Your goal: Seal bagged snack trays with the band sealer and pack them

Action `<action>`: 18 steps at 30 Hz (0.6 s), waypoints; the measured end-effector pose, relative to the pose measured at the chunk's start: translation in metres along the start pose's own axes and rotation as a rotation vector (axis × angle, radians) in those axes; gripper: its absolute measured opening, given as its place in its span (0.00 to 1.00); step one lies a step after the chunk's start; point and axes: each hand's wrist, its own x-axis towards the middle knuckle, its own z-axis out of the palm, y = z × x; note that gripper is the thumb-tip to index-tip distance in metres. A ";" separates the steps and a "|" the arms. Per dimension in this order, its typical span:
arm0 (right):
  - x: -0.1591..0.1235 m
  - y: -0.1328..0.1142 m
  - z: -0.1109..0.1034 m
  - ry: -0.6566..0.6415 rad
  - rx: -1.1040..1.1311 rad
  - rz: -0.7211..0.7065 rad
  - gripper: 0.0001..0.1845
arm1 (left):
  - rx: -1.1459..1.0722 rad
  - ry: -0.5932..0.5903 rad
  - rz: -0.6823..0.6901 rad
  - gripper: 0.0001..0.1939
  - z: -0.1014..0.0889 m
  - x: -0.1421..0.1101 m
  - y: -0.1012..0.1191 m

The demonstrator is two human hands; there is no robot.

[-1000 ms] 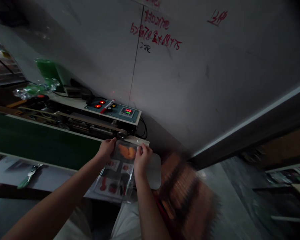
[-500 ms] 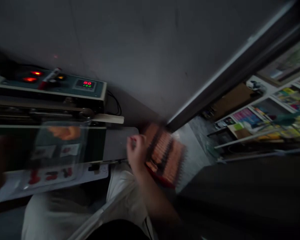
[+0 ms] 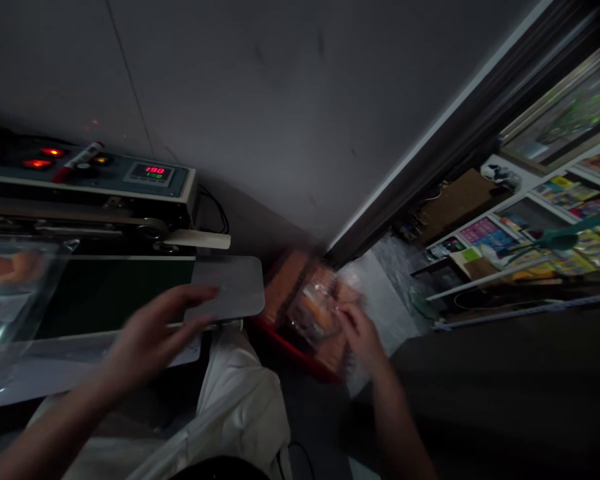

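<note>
In the head camera's view, my right hand [image 3: 359,331] reaches right of centre, its thumb and fingertips drawn together on the near edge of a clear packet [image 3: 314,308] with something orange inside. Blur hides how firm that pinch is; I seem to take the packet by its film edge because that is the part standing free. It lies over the red crate [image 3: 300,357], where brownish packs [image 3: 286,275] sit in slanted rows, probably so that each edge stays within reach.

My left hand [image 3: 153,337], left of centre, is empty and loosely open, thumb apart from the fingers, its fingertips above or against the grey end plate [image 3: 245,277]; I can't tell whether they touch.

The plate ends the dark green belt [image 3: 120,287], likely as a flat rest beside it. Another clear pack [image 3: 10,273], also with an orange piece, lies over the belt at the frame's left edge, cut off by it.

At upper left, a red-and-white marker [image 3: 77,162] rests across the control panel [image 3: 173,179], perhaps to keep it handy, beside a lit red display [image 3: 153,171].
</note>
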 end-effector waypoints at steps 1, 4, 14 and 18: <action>0.014 -0.024 -0.023 -0.058 0.075 -0.018 0.14 | -0.024 -0.126 0.061 0.30 0.018 0.009 0.014; 0.049 -0.087 -0.058 -0.160 0.222 -0.066 0.15 | -0.234 -0.434 0.130 0.43 0.065 0.034 0.047; 0.088 -0.120 0.122 -0.165 0.857 0.011 0.27 | -0.460 -0.011 -0.182 0.28 0.026 0.041 0.015; 0.088 -0.121 0.185 -0.030 0.846 -0.044 0.32 | -0.506 0.087 -0.261 0.33 -0.008 0.048 -0.005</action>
